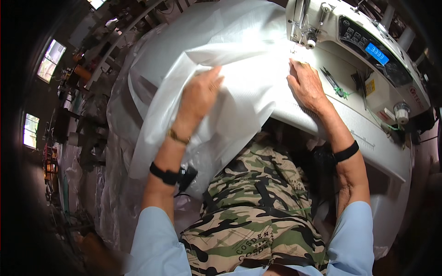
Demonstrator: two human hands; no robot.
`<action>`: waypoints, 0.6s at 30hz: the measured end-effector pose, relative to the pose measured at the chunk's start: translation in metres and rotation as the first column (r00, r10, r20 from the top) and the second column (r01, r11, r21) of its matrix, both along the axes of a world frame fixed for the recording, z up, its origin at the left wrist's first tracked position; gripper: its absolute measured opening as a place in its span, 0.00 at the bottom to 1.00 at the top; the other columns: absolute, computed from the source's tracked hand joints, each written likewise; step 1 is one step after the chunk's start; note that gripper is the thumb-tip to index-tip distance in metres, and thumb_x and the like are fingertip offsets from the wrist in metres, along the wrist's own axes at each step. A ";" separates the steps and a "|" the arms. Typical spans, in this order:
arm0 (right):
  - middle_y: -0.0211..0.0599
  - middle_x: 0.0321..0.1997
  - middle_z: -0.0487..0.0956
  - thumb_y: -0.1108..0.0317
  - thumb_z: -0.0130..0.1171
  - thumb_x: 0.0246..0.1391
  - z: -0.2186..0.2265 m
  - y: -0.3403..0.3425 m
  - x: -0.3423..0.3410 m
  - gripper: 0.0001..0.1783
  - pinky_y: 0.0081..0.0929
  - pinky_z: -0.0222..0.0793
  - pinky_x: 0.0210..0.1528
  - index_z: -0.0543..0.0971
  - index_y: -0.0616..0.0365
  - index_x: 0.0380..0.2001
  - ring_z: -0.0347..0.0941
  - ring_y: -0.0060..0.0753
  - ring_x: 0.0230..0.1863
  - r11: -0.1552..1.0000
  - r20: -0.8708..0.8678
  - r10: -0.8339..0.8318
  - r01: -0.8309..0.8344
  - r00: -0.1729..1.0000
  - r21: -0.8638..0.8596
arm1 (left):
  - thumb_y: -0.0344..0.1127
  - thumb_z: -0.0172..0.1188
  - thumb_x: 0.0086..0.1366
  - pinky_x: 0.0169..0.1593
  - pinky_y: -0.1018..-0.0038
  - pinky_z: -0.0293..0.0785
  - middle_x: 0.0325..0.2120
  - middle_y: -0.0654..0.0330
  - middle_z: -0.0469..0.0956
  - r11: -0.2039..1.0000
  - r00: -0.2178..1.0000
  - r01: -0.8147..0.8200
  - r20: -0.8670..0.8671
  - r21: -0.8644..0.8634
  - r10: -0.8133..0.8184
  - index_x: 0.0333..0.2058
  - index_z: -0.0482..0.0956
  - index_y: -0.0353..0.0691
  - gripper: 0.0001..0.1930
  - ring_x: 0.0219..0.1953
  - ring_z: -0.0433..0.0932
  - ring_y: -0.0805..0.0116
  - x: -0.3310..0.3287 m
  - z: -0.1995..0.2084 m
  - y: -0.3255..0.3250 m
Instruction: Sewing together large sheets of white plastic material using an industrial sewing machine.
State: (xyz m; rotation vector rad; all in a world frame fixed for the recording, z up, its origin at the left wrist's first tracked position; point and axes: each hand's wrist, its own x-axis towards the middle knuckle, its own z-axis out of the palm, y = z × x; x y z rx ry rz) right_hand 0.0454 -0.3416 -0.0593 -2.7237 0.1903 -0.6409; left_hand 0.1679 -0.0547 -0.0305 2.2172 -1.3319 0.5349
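A large, translucent white plastic sheet (161, 99) lies in folds across the sewing machine's bed and hangs down toward my lap. Over its raised folds is my left hand (199, 95), blurred by motion with its fingers bent; whether they grip the sheet does not show. My right hand (306, 85) rests on the bed by the sheet's right edge, just below the needle area. Its index finger stretches forward and the thumb stands apart from it. The white sewing machine (317, 20) stands at upper right, its lamp washing out the sheet near the presser foot.
Small thread snips (338, 88) with green on the handles lie right of my right hand. A lit blue display (376, 54) is on the machine's head. The bed's front edge (299, 117) borders my camouflage-covered lap (258, 202). More crumpled plastic (110, 198) hangs at left.
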 end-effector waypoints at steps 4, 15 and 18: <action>0.53 0.45 0.78 0.62 0.56 0.59 0.005 0.022 -0.018 0.24 0.43 0.66 0.54 0.72 0.64 0.55 0.73 0.52 0.49 0.989 0.074 -0.047 0.036 0.996 0.144 | 0.45 0.54 0.70 0.55 0.74 0.72 0.45 0.57 0.84 0.946 0.723 0.008 -0.651 -0.323 -0.229 0.52 0.80 0.36 0.21 0.47 0.79 0.66 0.078 -0.025 -0.006; 0.48 0.24 0.81 0.47 0.55 0.60 -0.092 0.165 -0.053 0.29 0.38 0.74 0.36 0.82 0.69 0.28 0.79 0.44 0.27 0.728 -0.451 0.328 0.083 0.830 0.681 | 0.56 0.49 0.72 0.52 0.76 0.73 0.41 0.57 0.84 0.970 0.607 0.033 -0.767 -0.239 -0.209 0.49 0.82 0.35 0.28 0.44 0.80 0.70 0.128 -0.042 -0.008; 0.45 0.26 0.82 0.53 0.52 0.62 -0.100 0.191 -0.039 0.24 0.38 0.74 0.37 0.82 0.68 0.34 0.78 0.37 0.27 0.486 -0.387 0.368 0.180 0.846 0.855 | 0.55 0.49 0.73 0.52 0.75 0.74 0.40 0.57 0.84 0.979 0.674 0.038 -0.718 -0.200 -0.173 0.50 0.81 0.34 0.27 0.43 0.81 0.70 0.119 -0.034 -0.010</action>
